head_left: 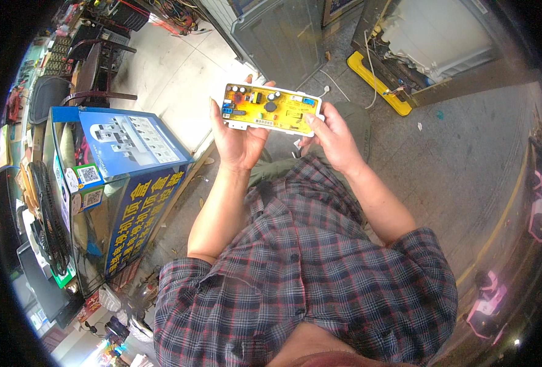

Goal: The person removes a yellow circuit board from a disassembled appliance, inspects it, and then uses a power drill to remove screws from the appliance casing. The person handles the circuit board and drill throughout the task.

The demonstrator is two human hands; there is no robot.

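Observation:
Both of my hands hold up a yellow circuit board set in a white plastic frame, with black capacitors and small blue and red parts on its face. My left hand cups its left end from below, thumb on the edge. My right hand grips the right end, thumb pressed on the board's lower right corner. The board faces up toward me, held level in front of my chest over the concrete floor.
A blue printed display box stands at my left with fan parts beside it. A dark chair sits behind it. An opened white appliance and a yellow tool lie ahead on the right.

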